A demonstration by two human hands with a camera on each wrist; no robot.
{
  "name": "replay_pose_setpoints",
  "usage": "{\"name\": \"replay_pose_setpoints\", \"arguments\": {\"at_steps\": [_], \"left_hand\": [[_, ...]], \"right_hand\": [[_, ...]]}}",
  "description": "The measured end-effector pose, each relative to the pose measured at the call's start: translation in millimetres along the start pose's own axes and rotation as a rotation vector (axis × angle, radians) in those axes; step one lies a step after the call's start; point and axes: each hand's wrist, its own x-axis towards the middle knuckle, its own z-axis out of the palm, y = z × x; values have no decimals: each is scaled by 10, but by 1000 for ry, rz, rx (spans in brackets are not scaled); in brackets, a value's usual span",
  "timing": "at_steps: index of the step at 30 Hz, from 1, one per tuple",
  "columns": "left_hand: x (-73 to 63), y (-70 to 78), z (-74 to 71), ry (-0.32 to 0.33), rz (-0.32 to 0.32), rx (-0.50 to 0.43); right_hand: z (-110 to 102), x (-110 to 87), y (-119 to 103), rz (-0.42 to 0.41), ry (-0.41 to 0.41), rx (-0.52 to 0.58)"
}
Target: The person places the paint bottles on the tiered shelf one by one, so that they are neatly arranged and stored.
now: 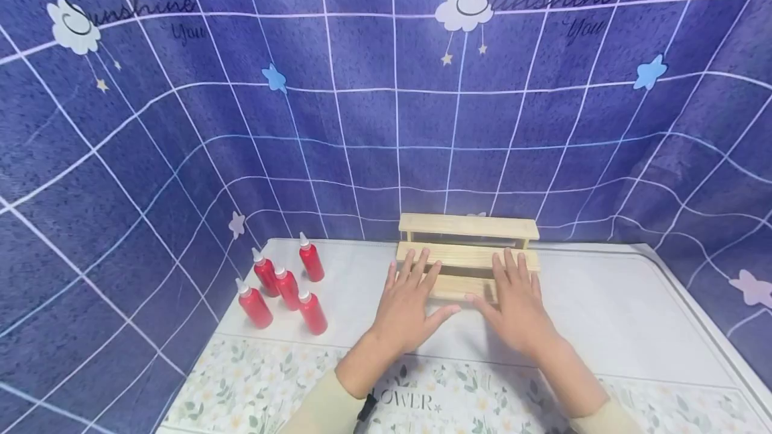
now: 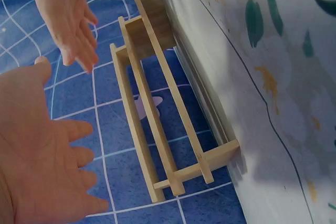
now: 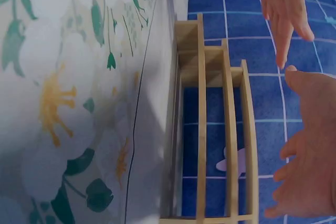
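A three-tier rack of pale wood [image 1: 467, 225] stands on the white part of the table against the curtain. My left hand [image 1: 407, 310] is held palm down with fingers spread, overlapping the rack's lower left steps in the head view. Beside it my right hand [image 1: 521, 310] overlaps the lower right steps in the same way. Both wrist views show a gap between the hands and the rack's slats [image 2: 170, 85], and neither hand holds anything. In the right wrist view the right hand [image 3: 312, 150] has its fingers extended toward the slats [image 3: 201, 119].
Several red squeeze bottles [image 1: 311, 313] with white pointed caps stand to the left of the rack. A floral cover [image 1: 259, 377] lies across the table's front. A blue gridded curtain [image 1: 362, 112] closes off the back and both sides.
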Motion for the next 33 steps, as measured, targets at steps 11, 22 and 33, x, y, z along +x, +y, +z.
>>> {"name": "replay_pose_setpoints", "arguments": {"at_steps": [11, 22, 33], "left_hand": [[-62, -47, -85, -20, -6, -105], [-138, -188, -292, -1, 39, -119], [-301, -320, -471, 87, 81, -109]], "right_hand": [[-25, 185, 303, 215, 179, 424], [-4, 376, 595, 552, 294, 854], [169, 532, 749, 671, 389, 1007]]}}
